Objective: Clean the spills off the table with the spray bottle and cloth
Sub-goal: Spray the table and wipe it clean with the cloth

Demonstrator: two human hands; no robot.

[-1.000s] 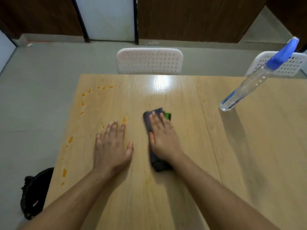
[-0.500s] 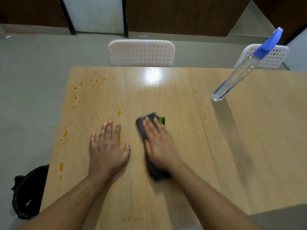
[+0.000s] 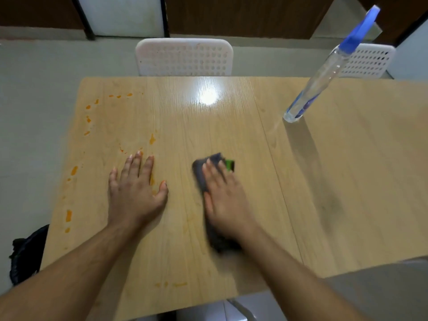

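Your right hand (image 3: 223,200) presses flat on the dark cloth (image 3: 203,174) to scrub; your left hand (image 3: 136,191), fingers spread and holding nothing, braces on the wooden table (image 3: 347,205).

right hand (image 3: 223,202) and cloth (image 3: 203,179) slid right

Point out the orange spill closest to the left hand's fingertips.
The small orange streak just beyond the left hand fingertips; the other spills lie along the table edges.
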